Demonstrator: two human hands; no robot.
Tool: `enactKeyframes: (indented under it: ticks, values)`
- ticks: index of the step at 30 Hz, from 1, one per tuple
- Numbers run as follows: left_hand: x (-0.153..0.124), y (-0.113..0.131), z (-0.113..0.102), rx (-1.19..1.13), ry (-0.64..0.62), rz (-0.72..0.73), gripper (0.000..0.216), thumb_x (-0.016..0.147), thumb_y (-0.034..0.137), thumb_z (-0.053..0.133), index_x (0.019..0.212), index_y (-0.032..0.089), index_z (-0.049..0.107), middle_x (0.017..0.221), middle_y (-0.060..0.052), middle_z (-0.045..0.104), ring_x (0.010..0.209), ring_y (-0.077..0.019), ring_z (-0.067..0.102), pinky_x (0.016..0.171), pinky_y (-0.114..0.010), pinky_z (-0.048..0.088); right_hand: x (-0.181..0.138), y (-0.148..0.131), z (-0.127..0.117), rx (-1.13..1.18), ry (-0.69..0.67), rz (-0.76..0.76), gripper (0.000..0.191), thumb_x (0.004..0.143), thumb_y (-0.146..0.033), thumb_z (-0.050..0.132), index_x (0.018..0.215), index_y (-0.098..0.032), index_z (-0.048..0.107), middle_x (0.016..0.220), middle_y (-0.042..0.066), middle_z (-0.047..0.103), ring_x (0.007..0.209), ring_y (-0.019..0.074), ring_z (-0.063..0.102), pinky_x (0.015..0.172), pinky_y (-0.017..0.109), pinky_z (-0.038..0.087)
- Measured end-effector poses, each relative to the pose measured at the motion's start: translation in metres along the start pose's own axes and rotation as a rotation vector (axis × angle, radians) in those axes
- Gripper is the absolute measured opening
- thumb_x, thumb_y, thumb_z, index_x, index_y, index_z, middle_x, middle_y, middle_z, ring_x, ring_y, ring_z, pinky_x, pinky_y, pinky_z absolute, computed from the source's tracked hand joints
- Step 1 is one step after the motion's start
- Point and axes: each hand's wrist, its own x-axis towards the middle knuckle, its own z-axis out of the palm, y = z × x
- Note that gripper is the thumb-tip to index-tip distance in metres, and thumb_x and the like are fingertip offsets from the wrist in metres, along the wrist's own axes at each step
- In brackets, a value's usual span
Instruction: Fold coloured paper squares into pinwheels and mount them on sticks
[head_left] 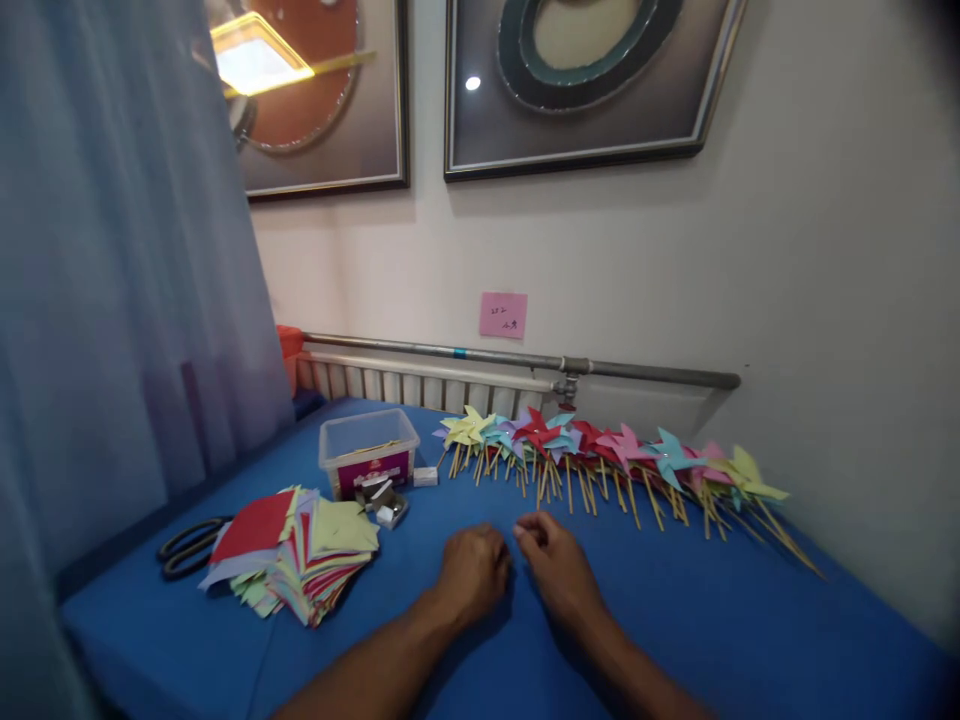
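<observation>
Left hand (472, 572) is curled into a loose fist over the blue tablecloth (735, 620); just beside it, toward three o'clock, the right hand (559, 568) has its fingers bent. Nothing shows in either, though I cannot tell whether something small is hidden inside. I judge this a pause between pieces. From the hands, paper pinwheels (626, 447) on sticks lie in a long row from twelve to three o'clock; coloured paper sheets (330, 540) are piled at nine, with black-handled scissors (193, 549) beyond. Taking a sheet would call for uncurling the left hand and sweeping it toward nine, nearer than the clear plastic tub (379, 472) at ten. Wall (825, 250) hems the row's far side; cloth gives elbow room at four and eight o'clock.
</observation>
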Motion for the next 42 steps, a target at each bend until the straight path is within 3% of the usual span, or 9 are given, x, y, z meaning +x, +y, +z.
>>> enactKeyframes:
  ticks: [5, 10, 14, 18, 20, 24, 27, 34, 42]
  values:
    - [-0.003, -0.001, -0.022, 0.165, 0.056, -0.056, 0.02, 0.09, 0.022, 0.055, 0.09, 0.015, 0.073, 0.094, -0.015, 0.069, 0.086, -0.0253, 0.062, 0.075, -0.034, 0.041, -0.069, -0.008, 0.012, 0.155, -0.12, -0.179, 0.028, 0.091, -0.044, 0.053, 0.103, -0.024, 0.069, 0.083, 0.005, 0.076, 0.074, 0.023, 0.07, 0.071, 0.032, 0.052]
    - [-0.032, -0.015, -0.056, 0.299, 0.172, -0.11, 0.026, 0.096, 0.021, 0.048, 0.091, 0.015, 0.073, 0.096, -0.015, 0.068, 0.09, -0.0246, 0.062, 0.08, -0.034, 0.042, -0.074, 0.014, 0.015, 0.086, -0.064, -0.234, 0.027, 0.088, -0.045, 0.053, 0.098, -0.027, 0.07, 0.097, 0.009, 0.079, 0.089, 0.0271, 0.074, 0.082, 0.037, 0.055]
    - [-0.065, -0.053, -0.113, 0.451, 0.291, -0.215, 0.028, 0.097, 0.019, 0.046, 0.09, 0.016, 0.073, 0.099, -0.014, 0.069, 0.096, -0.0242, 0.062, 0.088, -0.034, 0.043, -0.065, 0.023, 0.015, 0.074, -0.044, -0.146, 0.031, 0.087, -0.047, 0.051, 0.101, -0.026, 0.069, 0.096, 0.009, 0.079, 0.09, 0.0272, 0.075, 0.081, 0.037, 0.055]
    - [-0.103, -0.109, -0.179, 0.578, 0.56, -0.539, 0.033, 0.098, 0.025, 0.042, 0.106, 0.017, 0.073, 0.113, -0.013, 0.071, 0.11, -0.0266, 0.063, 0.096, -0.035, 0.045, -0.066, 0.017, 0.017, 0.067, -0.083, -0.127, 0.031, 0.086, -0.046, 0.05, 0.1, -0.026, 0.068, 0.093, 0.009, 0.079, 0.089, 0.0276, 0.075, 0.08, 0.037, 0.055]
    - [-0.122, -0.134, -0.199, 0.626, 0.532, -0.648, 0.039, 0.099, 0.03, 0.041, 0.118, 0.014, 0.071, 0.126, -0.016, 0.069, 0.119, -0.0301, 0.062, 0.1, -0.039, 0.045, -0.067, 0.015, 0.018, 0.066, -0.09, -0.13, 0.03, 0.086, -0.046, 0.05, 0.099, -0.026, 0.068, 0.092, 0.009, 0.079, 0.088, 0.0278, 0.075, 0.079, 0.037, 0.056]
    - [-0.147, -0.165, -0.202, 0.627, 0.344, -0.674, 0.055, 0.096, 0.045, 0.049, 0.134, 0.008, 0.063, 0.145, -0.021, 0.059, 0.135, -0.0343, 0.053, 0.108, -0.044, 0.04, -0.065, 0.017, 0.02, 0.074, -0.099, -0.132, 0.029, 0.085, -0.047, 0.05, 0.096, -0.026, 0.067, 0.095, 0.01, 0.079, 0.09, 0.0285, 0.075, 0.081, 0.039, 0.056]
    - [-0.152, -0.17, -0.193, 0.605, 0.319, -0.642, 0.05, 0.096, 0.046, 0.05, 0.13, 0.012, 0.067, 0.144, -0.018, 0.061, 0.135, -0.0313, 0.053, 0.109, -0.042, 0.038, -0.063, 0.019, 0.02, 0.082, -0.097, -0.136, 0.027, 0.084, -0.048, 0.052, 0.094, -0.027, 0.067, 0.095, 0.009, 0.08, 0.091, 0.029, 0.075, 0.082, 0.039, 0.056]
    - [-0.15, -0.16, -0.19, 0.595, 0.352, -0.582, 0.029, 0.095, 0.032, 0.05, 0.086, 0.019, 0.074, 0.101, -0.009, 0.077, 0.096, -0.0245, 0.068, 0.088, -0.033, 0.044, -0.062, 0.018, 0.017, 0.089, -0.113, -0.116, 0.03, 0.084, -0.049, 0.049, 0.092, -0.027, 0.066, 0.095, 0.01, 0.08, 0.09, 0.0291, 0.076, 0.081, 0.039, 0.057]
    - [-0.145, -0.125, -0.218, 0.42, 0.877, -0.511, 0.028, 0.09, 0.033, 0.054, 0.099, 0.019, 0.076, 0.128, -0.013, 0.071, 0.123, -0.0317, 0.06, 0.109, -0.045, 0.039, -0.062, 0.021, 0.02, 0.117, -0.095, -0.108, 0.029, 0.084, -0.05, 0.053, 0.093, -0.028, 0.069, 0.093, 0.009, 0.08, 0.089, 0.0296, 0.076, 0.082, 0.04, 0.058]
